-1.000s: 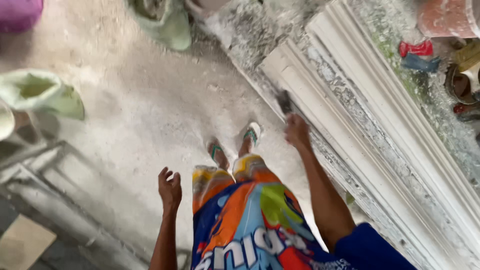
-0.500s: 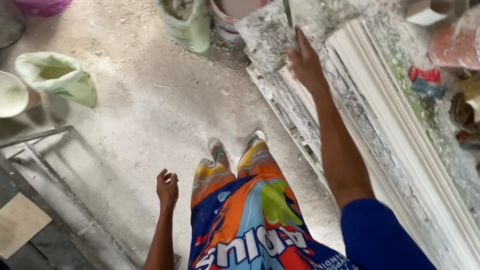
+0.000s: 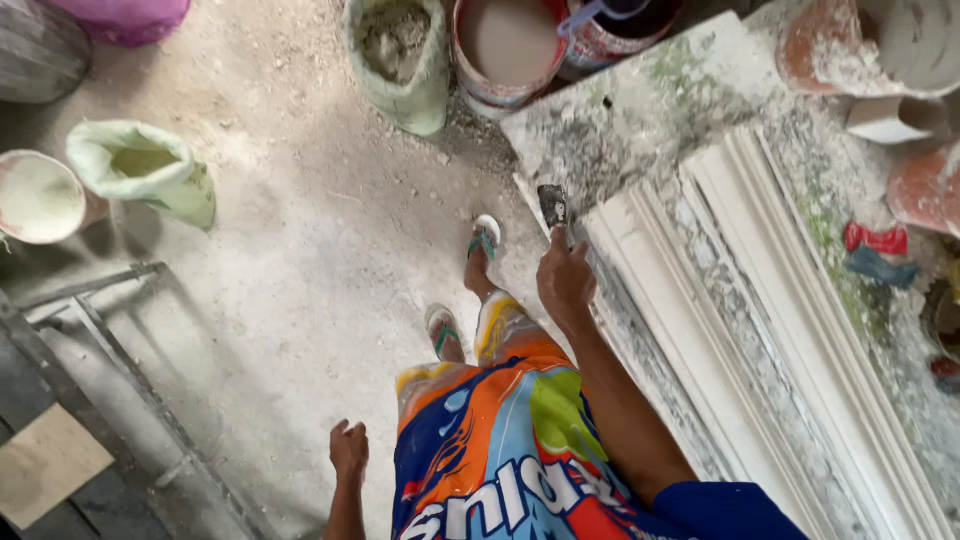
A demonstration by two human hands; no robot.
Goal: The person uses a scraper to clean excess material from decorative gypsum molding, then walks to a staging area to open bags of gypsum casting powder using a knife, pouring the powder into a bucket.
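My right hand point(image 3: 566, 280) grips a small flat-bladed scraper point(image 3: 553, 206) and holds its blade at the near end of the long white plaster moulding point(image 3: 720, 330), which lies on a dusty worktable point(image 3: 640, 110). My left hand point(image 3: 349, 451) hangs loose at my side, fingers curled, touching nothing. I stand in colourful shorts and sandals on a dusty concrete floor, right beside the table's edge.
A green sack of powder point(image 3: 400, 60) and two buckets point(image 3: 505, 45) stand by the table's far corner. Another green sack point(image 3: 145, 170) and a white bucket point(image 3: 40, 195) sit at left. A metal frame point(image 3: 110, 340) lies at lower left. Bowls and rags clutter the table's right.
My right hand with the scraper has drawn back along the moulding's edge toward me. I have stepped forward, so the sacks and buckets now lie closer. The left hand stays hanging.
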